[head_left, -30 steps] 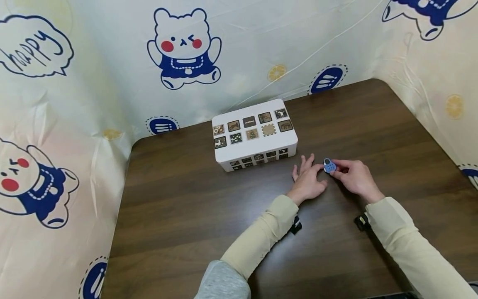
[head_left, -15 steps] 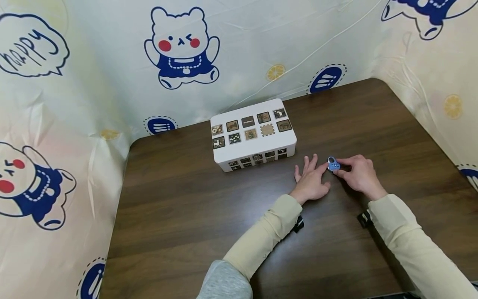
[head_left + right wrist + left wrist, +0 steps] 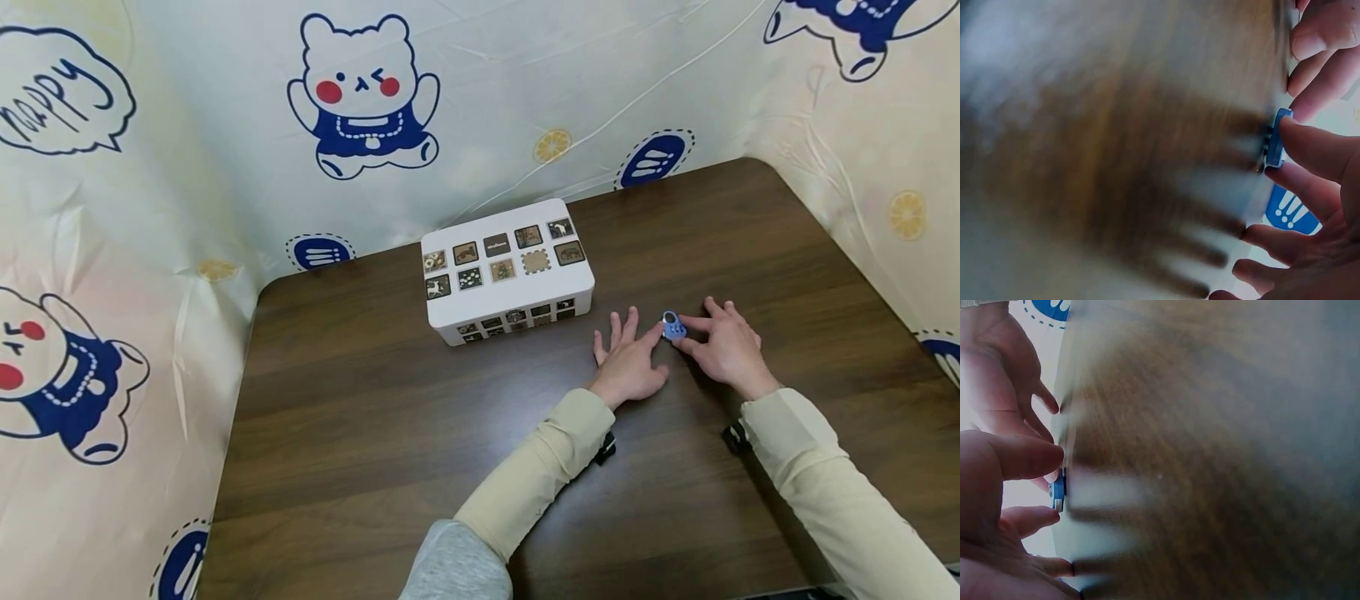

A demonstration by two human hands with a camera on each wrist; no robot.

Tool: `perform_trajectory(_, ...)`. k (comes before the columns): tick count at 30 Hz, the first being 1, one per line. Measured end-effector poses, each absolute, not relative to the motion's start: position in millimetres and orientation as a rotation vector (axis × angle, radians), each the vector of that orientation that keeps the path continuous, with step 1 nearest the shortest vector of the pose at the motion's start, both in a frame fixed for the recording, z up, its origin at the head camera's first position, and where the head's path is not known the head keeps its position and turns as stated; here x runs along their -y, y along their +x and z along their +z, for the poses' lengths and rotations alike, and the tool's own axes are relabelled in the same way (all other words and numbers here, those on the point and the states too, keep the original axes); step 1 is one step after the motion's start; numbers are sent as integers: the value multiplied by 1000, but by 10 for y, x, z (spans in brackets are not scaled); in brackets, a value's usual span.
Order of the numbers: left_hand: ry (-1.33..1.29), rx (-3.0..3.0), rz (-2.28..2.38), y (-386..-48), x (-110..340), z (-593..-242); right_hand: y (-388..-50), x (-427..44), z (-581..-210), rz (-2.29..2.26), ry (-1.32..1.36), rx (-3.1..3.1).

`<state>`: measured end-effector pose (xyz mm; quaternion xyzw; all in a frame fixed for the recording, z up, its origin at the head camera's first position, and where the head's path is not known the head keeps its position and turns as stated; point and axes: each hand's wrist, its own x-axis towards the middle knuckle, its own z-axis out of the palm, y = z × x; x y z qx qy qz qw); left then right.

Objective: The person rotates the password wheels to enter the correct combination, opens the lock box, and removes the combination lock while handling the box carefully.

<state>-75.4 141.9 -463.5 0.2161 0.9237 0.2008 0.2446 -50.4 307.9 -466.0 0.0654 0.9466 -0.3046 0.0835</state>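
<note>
A small blue combination padlock (image 3: 674, 326) lies on the brown table, its shackle toward the far side. My right hand (image 3: 726, 343) pinches it between thumb and forefinger from the right, its other fingers stretched out on the table. In the right wrist view, the padlock (image 3: 1279, 139) appears edge-on between thumb and forefinger. My left hand (image 3: 628, 364) is spread low over the table, and its straight forefinger touches the padlock's left side. The left wrist view has the padlock (image 3: 1058, 489) close to the left hand's fingertips (image 3: 1044, 515).
A white box (image 3: 507, 272) with small square pictures stands behind and to the left of the hands. Printed cloth (image 3: 495, 108) hangs along the back and sides of the brown table (image 3: 360, 433). A dark object (image 3: 802, 593) shows at the bottom edge.
Both hands and the padlock have shifted slightly to the right. The right hand's outer fingers have straightened out. The box stays in place while the view turns a little.
</note>
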Motion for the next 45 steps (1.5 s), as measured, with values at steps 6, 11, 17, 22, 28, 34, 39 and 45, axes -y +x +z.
perform_trajectory(6, 587, -2531, 549, -753, -1419, -4648, -509, -3094, -4667, -924, 192, -2811)
perform_trajectory(11, 582, -2537, 547, -754, -1432, -4647, -513, -3105, -4669, -942, 182, -2809)
perform_trajectory(17, 572, -2559, 516, -745, -1450, -4651, -519, -3118, -4662, -941, 176, -2801)
perform_trajectory(22, 563, -2562, 520, -732, -1462, -4649, -527, -3131, -4666, -936, 172, -2788)
perform_trajectory(28, 557, -2561, 533, -724, -1474, -4637, -534, -3143, -4674, -933, 163, -2790)
perform_trajectory(34, 559, -2565, 552, -743, -1473, -4656, -552, -3165, -4680, -926, 151, -2791)
perform_trajectory(39, 542, -2576, 572, -769, -1457, -4678, -586, -3161, -4679, -922, 127, -2782)
perform_trajectory(45, 504, -2586, 619, -809, -1424, -4705, -620, -3132, -4630, -957, 108, -2769)
